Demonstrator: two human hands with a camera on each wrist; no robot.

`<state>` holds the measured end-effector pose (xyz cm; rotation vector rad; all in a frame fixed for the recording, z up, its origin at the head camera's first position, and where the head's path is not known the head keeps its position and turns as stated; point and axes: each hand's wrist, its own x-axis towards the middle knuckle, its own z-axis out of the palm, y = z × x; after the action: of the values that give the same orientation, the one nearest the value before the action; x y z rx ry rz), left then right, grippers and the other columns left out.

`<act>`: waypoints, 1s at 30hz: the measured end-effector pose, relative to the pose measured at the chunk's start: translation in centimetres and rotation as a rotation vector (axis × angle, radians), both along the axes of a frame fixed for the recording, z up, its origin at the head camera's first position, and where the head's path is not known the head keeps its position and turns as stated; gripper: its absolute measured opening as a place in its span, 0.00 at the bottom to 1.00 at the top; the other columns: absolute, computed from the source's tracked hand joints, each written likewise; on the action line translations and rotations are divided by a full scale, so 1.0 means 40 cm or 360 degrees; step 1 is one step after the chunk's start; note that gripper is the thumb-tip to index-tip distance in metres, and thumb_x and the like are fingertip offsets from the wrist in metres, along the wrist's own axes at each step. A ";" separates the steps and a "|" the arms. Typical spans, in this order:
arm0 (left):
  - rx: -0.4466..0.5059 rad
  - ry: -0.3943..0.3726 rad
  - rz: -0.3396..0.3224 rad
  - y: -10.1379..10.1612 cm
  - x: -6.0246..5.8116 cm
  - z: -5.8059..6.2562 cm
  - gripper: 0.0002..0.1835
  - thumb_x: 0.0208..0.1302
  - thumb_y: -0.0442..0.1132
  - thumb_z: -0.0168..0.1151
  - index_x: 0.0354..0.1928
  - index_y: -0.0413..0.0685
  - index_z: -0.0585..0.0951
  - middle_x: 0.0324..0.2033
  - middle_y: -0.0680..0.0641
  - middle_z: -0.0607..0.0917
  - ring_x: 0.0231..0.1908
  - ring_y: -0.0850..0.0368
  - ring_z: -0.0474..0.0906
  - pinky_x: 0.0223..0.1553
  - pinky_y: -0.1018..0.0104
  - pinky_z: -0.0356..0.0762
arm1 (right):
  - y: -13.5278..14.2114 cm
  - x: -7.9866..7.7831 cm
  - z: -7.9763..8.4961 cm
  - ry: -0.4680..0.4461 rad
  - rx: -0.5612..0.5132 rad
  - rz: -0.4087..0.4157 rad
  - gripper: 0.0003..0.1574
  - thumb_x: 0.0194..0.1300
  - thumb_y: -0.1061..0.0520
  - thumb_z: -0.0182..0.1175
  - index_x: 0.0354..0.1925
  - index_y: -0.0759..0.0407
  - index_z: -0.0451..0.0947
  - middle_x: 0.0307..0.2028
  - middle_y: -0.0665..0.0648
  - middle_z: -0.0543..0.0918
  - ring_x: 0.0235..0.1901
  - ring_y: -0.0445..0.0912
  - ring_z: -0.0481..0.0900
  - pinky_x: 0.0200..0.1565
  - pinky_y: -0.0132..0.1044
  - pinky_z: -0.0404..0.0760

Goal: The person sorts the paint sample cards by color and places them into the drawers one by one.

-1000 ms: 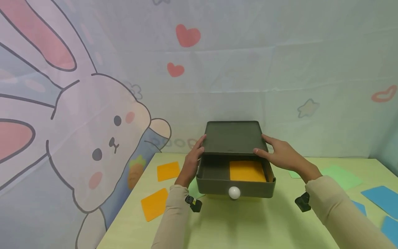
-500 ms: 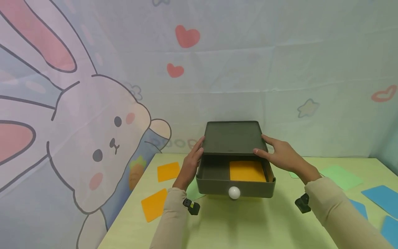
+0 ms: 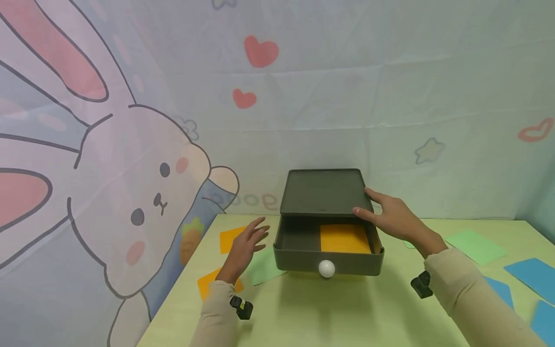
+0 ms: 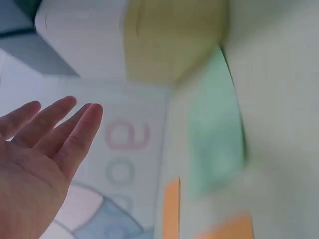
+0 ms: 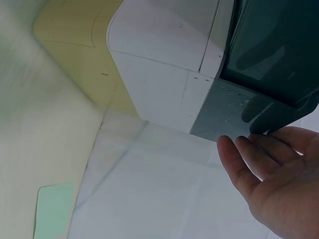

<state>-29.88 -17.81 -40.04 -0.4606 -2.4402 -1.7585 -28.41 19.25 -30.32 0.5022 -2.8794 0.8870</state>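
A stacked drawer box (image 3: 323, 192) stands against the back wall, its dark top level above a white and a yellow one in the right wrist view. The dark top drawer (image 3: 299, 261), with a white round knob (image 3: 326, 268), is pulled out. Inside it, on the right, lies an orange card (image 3: 345, 238). My right hand (image 3: 394, 218) rests on the box's right front corner, thumb on the top and fingers along the side. My left hand (image 3: 240, 250) is held in the air left of the drawer, fingers loosely extended and nothing in them.
Orange cards (image 3: 226, 241) lie on the table's left part, partly behind my left hand. A green card (image 3: 265, 267) is beside the box. Farther right are another green card (image 3: 475, 246) and several blue cards (image 3: 535, 279). A rabbit-printed cloth (image 3: 329, 106) hangs behind.
My left hand has let go of the box's left side and moved left and toward me. The right hand, box and opened drawer have stayed put.
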 end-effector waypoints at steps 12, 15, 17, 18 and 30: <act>-0.0866 -0.0061 0.0312 -0.185 0.065 -0.061 0.21 0.71 0.43 0.59 0.63 0.47 0.78 0.56 0.39 0.84 0.57 0.39 0.81 0.57 0.43 0.79 | 0.001 0.002 -0.003 0.0003 0.0016 -0.0016 0.56 0.72 0.31 0.51 0.78 0.66 0.48 0.76 0.72 0.57 0.74 0.69 0.57 0.70 0.67 0.63; -0.1176 -0.0163 0.0319 -0.209 0.078 -0.062 0.26 0.66 0.48 0.62 0.63 0.45 0.77 0.58 0.34 0.81 0.55 0.32 0.79 0.52 0.37 0.79 | 0.001 0.002 -0.003 0.0006 0.0019 -0.0019 0.56 0.72 0.31 0.51 0.78 0.66 0.48 0.76 0.72 0.57 0.74 0.69 0.58 0.70 0.67 0.63; -0.1352 -0.0278 0.0341 -0.216 0.086 -0.060 0.32 0.64 0.54 0.62 0.65 0.44 0.75 0.60 0.30 0.78 0.54 0.26 0.75 0.50 0.33 0.77 | 0.000 0.002 -0.003 0.0007 0.0014 -0.0019 0.56 0.72 0.31 0.51 0.79 0.66 0.48 0.76 0.72 0.57 0.74 0.69 0.58 0.70 0.67 0.63; -0.1426 -0.0335 0.0354 -0.217 0.090 -0.060 0.35 0.64 0.58 0.61 0.67 0.44 0.74 0.60 0.27 0.76 0.53 0.24 0.74 0.49 0.30 0.76 | 0.000 0.001 -0.003 0.0008 0.0011 -0.0020 0.56 0.72 0.31 0.51 0.79 0.65 0.48 0.76 0.72 0.57 0.74 0.69 0.58 0.70 0.67 0.63; -0.1585 -0.0689 0.0873 -0.130 0.082 -0.088 0.52 0.60 0.74 0.50 0.73 0.39 0.66 0.55 0.14 0.65 0.49 0.19 0.68 0.41 0.30 0.78 | -0.004 0.004 -0.006 0.0015 -0.0007 -0.0024 0.55 0.72 0.32 0.51 0.79 0.66 0.48 0.76 0.72 0.57 0.74 0.69 0.57 0.70 0.67 0.63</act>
<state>-26.60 -23.01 -43.54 0.5710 -3.1570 -0.3789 -28.25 19.10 -30.56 0.4819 -2.8679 0.8863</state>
